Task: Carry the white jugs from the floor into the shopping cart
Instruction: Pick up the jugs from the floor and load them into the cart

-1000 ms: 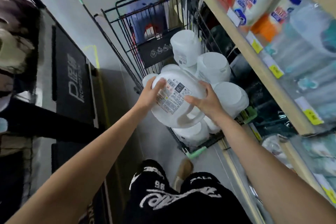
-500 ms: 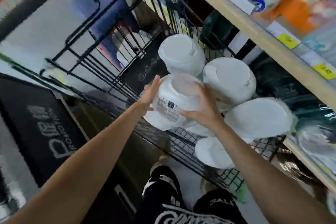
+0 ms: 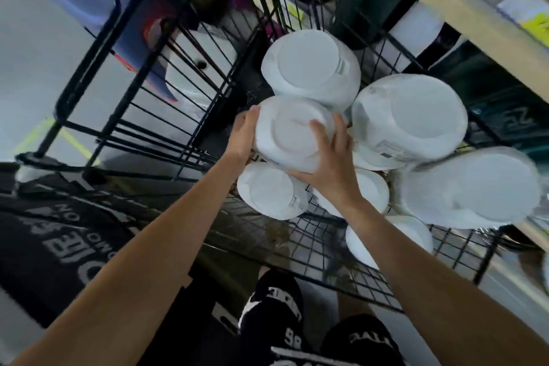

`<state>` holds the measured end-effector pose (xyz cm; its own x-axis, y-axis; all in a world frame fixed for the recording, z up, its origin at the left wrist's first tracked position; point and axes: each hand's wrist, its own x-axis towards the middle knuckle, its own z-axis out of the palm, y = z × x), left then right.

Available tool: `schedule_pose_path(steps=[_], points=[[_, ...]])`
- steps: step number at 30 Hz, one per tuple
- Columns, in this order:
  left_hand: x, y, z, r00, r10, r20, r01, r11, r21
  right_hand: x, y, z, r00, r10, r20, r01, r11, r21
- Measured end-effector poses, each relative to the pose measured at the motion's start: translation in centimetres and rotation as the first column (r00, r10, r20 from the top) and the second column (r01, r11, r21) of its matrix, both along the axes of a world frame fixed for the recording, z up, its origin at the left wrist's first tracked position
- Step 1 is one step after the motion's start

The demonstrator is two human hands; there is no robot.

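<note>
One white plastic jug (image 3: 285, 140) is gripped base-up between left hand (image 3: 242, 140) and right hand (image 3: 334, 171), with the right fingers (image 3: 319, 135) curled over its base.

The black wire shopping cart (image 3: 312, 235) held white jugs heaped bases-up on its mesh. Around the middle jug (image 3: 285, 140) lay a far jug (image 3: 309, 65) beyond, a right jug (image 3: 413, 116) beside, a near jug (image 3: 270, 190) beneath, and a biggest jug (image 3: 472, 187) farther right.

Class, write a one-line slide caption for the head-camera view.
Left hand and right hand hold a white jug, base up, among other white jugs in a wire shopping cart.
</note>
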<state>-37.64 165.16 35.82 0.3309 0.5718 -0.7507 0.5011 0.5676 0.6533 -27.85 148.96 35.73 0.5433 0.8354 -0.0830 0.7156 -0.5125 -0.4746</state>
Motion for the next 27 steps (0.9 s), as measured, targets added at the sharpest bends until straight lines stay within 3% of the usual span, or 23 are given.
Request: schedule_pose_path(steps=[5,11,17,22,27], points=[[-0.3,0.0,1.6,0.998,-0.001,-0.059,0.004,0.999,0.054,-0.2,1.8,0.8,0.999,0.043,0.004,-0.043,0.998,-0.040],[-1.5,-0.8,4.2,0.996,-0.048,-0.081,0.061,0.985,0.163,1.3,1.9,2.7,0.950,0.077,-0.304,-0.105,0.991,-0.078],[-1.1,-2.9,7.9,0.967,-0.219,-0.131,0.254,0.869,0.425,1.9,0.5,6.8,0.870,-0.163,-0.465,0.192,0.981,0.017],[1.8,-6.5,11.1,0.942,-0.331,-0.056,0.319,0.835,0.449,3.2,-4.6,10.3,0.771,-0.309,-0.557,0.388,0.921,0.027],[6.4,-12.5,14.6,0.811,-0.583,0.050,0.484,0.717,0.502,5.1,-12.2,13.9,0.721,-0.424,-0.548,0.554,0.827,0.089]])
